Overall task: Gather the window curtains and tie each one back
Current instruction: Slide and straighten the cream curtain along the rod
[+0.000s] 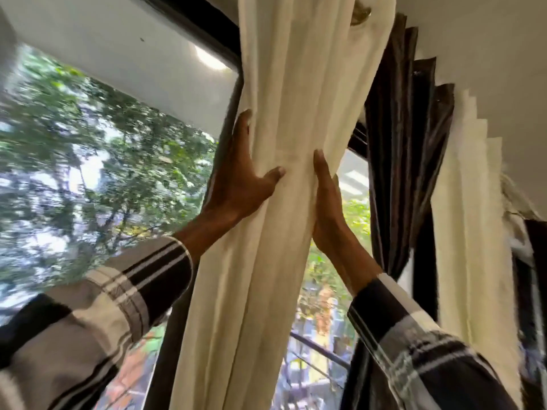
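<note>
A cream curtain (284, 119) hangs bunched into a narrow column in front of the window (88, 161). My left hand (239, 179) holds its left edge, with the thumb across the front folds and the fingers running up behind. Against the bundle's right side my right hand (328, 211) presses flat with straight fingers. The two hands squeeze the folds between them at about the same height. No tie-back is in view.
A dark brown curtain (396, 143) hangs pleated just right of the bundle, and another cream curtain (467, 208) beyond it. A curtain-rod end (361, 13) shows at the top. The dark window frame (228, 81) stands behind the left hand, with trees outside.
</note>
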Available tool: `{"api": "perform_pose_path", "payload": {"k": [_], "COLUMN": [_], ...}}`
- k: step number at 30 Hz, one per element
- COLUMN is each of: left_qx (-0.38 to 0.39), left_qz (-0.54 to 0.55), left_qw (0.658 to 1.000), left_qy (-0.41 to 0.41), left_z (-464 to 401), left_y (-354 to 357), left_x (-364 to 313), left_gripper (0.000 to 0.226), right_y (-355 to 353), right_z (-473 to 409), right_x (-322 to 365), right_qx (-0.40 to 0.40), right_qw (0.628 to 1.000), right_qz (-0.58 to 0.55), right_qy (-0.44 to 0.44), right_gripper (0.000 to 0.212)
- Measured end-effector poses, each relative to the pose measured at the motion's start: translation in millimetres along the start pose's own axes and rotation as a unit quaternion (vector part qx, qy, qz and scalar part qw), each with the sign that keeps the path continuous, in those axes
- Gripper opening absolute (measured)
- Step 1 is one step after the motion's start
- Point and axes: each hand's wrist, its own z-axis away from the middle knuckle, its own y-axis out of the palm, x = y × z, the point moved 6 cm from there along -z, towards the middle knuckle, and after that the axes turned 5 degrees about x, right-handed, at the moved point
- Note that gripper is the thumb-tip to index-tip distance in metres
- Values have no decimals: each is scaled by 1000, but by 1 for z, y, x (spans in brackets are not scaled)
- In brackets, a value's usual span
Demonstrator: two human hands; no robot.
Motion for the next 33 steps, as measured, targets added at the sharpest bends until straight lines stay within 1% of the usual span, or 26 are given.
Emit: {"api": "perform_pose_path", "payload": {"k": [2,3,5,7,9,10,11,12,14,17,18,20,21,24,25,26,27,29,30,32,33], "left_qx": [12,27,44,46,38,29,22,19,21,40,51,74,84,106,115,127,133,138,135,140,142], "left_qz": [19,31,66,93,78,68,47,20,-6,-8,-4,-1,12,56,64,64,64,71,73,87,91], "left_qw": [1000,999,994,990,989,990,992,994,994,995,995,995,993,991,990,989,988,988,988,986,986], "left_qy": [-17,-34,-73,-99,-122,-118,-114,-110,-107,-92,-82,-74,-76,-57,-42,-38,-33,-21,-19,-15,-18], "left_z": [-2,-3,0,6,12,15,18,20,19,14,13,13,15,18,18,19,20,21,20,21,19], "left_y": [13,21,42,58,74,81,89,98,129,176,202,241,272,336,358,379,399,440,447,492,509], "left_x": [1,0,1,4,6,3,-1,-3,-2,9,12,23,28,24,20,16,13,10,15,16,19], "left_gripper": [93,90,84,77,64,51,38,30,25,23,27,36,38,50,53,55,56,56,55,52,50], "right_y": [22,31,38,38,26,18,8,0,-25,-67,-91,-129,-157,-222,-242,-261,-275,-305,-307,-346,-362], "right_z": [-13,-19,-23,-26,-29,-31,-32,-29,-30,-46,-53,-62,-67,-76,-79,-84,-88,-98,-101,-112,-116], "right_x": [16,25,36,42,48,50,53,54,53,43,38,29,22,11,9,8,7,-3,-6,-17,-21], "right_qx": [43,51,38,10,4,4,2,-2,-20,-50,-61,-70,-70,-84,-91,-91,-84,-47,-28,-9,-5], "right_qw": [997,994,987,978,960,942,913,874,793,721,698,667,650,638,631,617,595,541,519,480,469], "right_qz": [-18,-6,40,114,205,269,343,419,531,622,647,682,702,713,715,726,741,783,797,822,829], "right_qy": [-64,-101,-152,-177,-192,-201,-220,-245,-298,-301,-301,-290,-283,-280,-286,-291,-298,-303,-308,-305,-305], "right_gripper": [64,65,76,93,105,105,99,90,77,77,78,82,85,93,95,96,96,92,88,79,74]}}
